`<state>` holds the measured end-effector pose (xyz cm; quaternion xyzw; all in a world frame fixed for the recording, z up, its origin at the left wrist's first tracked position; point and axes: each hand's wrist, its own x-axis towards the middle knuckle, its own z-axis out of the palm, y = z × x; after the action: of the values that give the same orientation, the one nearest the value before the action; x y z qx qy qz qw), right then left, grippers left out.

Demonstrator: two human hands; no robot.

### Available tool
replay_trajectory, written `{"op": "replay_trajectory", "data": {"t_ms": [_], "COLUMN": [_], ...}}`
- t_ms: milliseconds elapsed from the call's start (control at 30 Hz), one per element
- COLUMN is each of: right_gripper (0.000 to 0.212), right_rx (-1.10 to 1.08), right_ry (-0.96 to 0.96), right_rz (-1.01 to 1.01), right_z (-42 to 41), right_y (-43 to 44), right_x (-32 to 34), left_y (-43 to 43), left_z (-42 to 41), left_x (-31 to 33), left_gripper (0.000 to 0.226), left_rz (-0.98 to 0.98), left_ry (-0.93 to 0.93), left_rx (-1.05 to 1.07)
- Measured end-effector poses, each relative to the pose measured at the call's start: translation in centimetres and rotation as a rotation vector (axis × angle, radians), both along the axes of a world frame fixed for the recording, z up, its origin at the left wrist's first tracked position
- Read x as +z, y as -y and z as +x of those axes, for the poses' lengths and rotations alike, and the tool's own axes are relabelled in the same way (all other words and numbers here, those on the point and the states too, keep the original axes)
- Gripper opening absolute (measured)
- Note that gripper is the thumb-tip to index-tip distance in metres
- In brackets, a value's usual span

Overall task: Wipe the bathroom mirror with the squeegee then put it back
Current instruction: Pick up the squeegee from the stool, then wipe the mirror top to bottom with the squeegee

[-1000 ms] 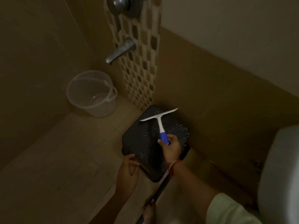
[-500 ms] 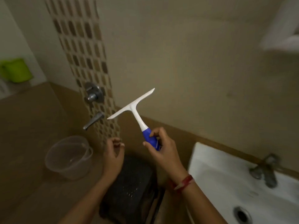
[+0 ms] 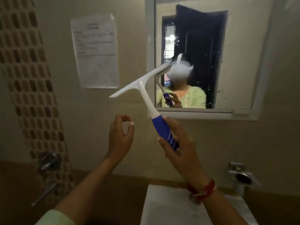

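Observation:
My right hand (image 3: 178, 142) grips the blue handle of a white squeegee (image 3: 142, 85), held up in front of the wall. Its blade slants up to the right, and the upper tip overlaps the left frame of the mirror (image 3: 235, 46); whether it touches the glass I cannot tell. The white-framed mirror hangs on the wall at upper right, speckled with water drops. My left hand (image 3: 121, 137) floats beside the handle, left of it, fingers loosely curled and holding nothing.
A printed paper sheet (image 3: 95, 51) is stuck to the wall left of the mirror. A mosaic tile strip (image 3: 30, 78) with a tap (image 3: 47, 161) runs down the left. The white washbasin (image 3: 170, 207) lies below my right arm, a metal fitting (image 3: 241, 176) to its right.
I have lifted the squeegee off the dark stool on the floor and raised it to mirror height. The view has swung up from the floor and bucket to the wall and mirror.

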<state>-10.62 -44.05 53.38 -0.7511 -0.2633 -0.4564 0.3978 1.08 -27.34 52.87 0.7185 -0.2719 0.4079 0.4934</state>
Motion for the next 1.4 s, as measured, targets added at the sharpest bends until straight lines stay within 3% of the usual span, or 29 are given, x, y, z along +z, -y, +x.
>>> {"op": "replay_trajectory", "data": {"t_ms": [267, 367, 533, 633, 800, 1133, 1400], "right_gripper": [0.037, 0.043, 0.055, 0.056, 0.046, 0.047, 0.049], "right_rx": [-0.309, -0.367, -0.421, -0.418, -0.444, -0.511, -0.598], "right_ry": [0.301, 0.403, 0.397, 0.42, 0.471, 0.591, 0.54], "right_rz": [0.081, 0.094, 0.139, 0.163, 0.27, 0.307, 0.274], "right_z": [-3.1, -3.3, -0.3, 2.5, 7.5, 12.9, 13.8], "right_y": [4.1, 5.1, 6.0, 5.7, 4.9, 4.5, 3.3], "right_x": [9.4, 13.3, 19.3, 22.0, 23.8, 25.9, 24.0], "left_y": [4.5, 5.2, 6.8, 7.8, 9.6, 10.7, 10.7], "left_z": [2.5, 4.4, 7.5, 9.2, 11.9, 13.2, 13.1], "left_x": [10.4, 14.3, 20.0, 22.3, 23.2, 22.5, 22.6], "left_gripper": [0.026, 0.026, 0.055, 0.057, 0.054, 0.048, 0.048], "left_rz": [0.09, 0.071, 0.094, 0.111, 0.104, -0.032, -0.077], "left_ry": [0.248, 0.311, 0.42, 0.47, 0.366, 0.444, 0.459], "left_rx": [0.105, 0.098, 0.108, 0.143, 0.098, 0.086, 0.053]}}
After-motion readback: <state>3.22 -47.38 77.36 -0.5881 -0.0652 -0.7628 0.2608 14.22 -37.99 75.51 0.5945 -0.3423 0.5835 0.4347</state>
